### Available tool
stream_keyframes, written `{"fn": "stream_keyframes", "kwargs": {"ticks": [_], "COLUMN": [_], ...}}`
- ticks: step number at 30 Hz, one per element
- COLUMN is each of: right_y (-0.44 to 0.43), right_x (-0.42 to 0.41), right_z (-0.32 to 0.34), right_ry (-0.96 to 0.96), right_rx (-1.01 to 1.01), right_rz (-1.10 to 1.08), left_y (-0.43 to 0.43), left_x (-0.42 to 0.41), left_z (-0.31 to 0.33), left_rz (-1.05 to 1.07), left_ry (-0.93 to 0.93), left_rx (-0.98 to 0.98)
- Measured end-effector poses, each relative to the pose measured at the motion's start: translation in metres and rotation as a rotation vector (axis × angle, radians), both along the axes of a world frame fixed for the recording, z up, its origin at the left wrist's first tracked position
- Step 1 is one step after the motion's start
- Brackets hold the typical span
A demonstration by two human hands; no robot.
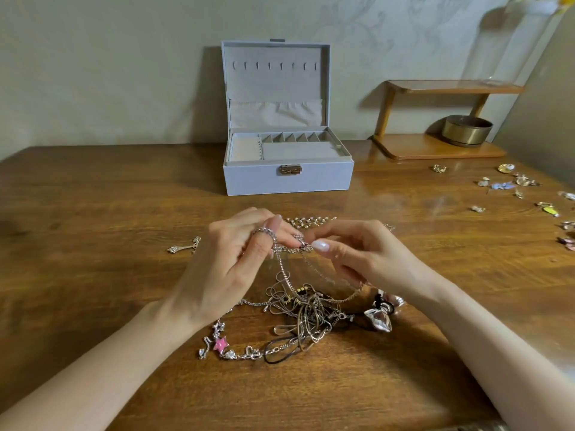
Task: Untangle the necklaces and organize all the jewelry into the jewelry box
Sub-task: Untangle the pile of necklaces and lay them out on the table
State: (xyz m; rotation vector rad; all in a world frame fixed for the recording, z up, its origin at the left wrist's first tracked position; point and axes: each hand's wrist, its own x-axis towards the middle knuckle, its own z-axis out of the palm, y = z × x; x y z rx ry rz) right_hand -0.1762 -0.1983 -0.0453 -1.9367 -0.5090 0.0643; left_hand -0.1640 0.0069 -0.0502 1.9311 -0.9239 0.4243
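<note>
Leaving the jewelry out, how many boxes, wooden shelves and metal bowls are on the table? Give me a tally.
Jewelry box: 1
Wooden shelf: 1
Metal bowl: 1
Total: 3

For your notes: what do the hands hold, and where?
Left hand and right hand pinch a silver chain at its raised top, above the tangle.

Light is warm, moderate, coming from my right: the jewelry box (287,178) and shelf (435,147) throw shadows leftward on the wall (93,73). Pale glare on the table (435,203). I note the necklaces (298,309) are fairly sharp; edges bow, corners go soft.
</note>
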Motion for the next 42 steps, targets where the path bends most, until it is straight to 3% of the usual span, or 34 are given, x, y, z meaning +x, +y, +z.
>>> {"fn": "stream_keyframes", "kwargs": {"ticks": [16, 21, 35, 39, 42], "right_y": [0.0029, 0.0021, 0.0038, 0.0012, 0.0003], "right_x": [0.004, 0.0034, 0.0041, 0.006, 0.0063], "right_z": [-0.0055, -0.0042, -0.0081, -0.0071, -0.0073], "right_ry": [0.179, 0.221, 0.189, 0.145, 0.098], "right_rx": [0.247, 0.161, 0.158, 0.223, 0.265], "right_rz": [0.055, 0.041, 0.038, -0.032, -0.044], "left_y": [-0.0003, -0.0004, -0.0003, 0.0021, 0.0012], "left_x": [0.0005, 0.0005, 0.0004, -0.0005, -0.006], "left_z": [-0.004, -0.0022, 0.0001, -0.0006, 0.0013], "left_rz": [-0.017, -0.001, -0.011, -0.022, -0.077], "left_ry": [-0.008, -0.003, -0.014, 0.037, 0.224], "left_rx": [0.065, 0.054, 0.074, 0.183, 0.243]}}
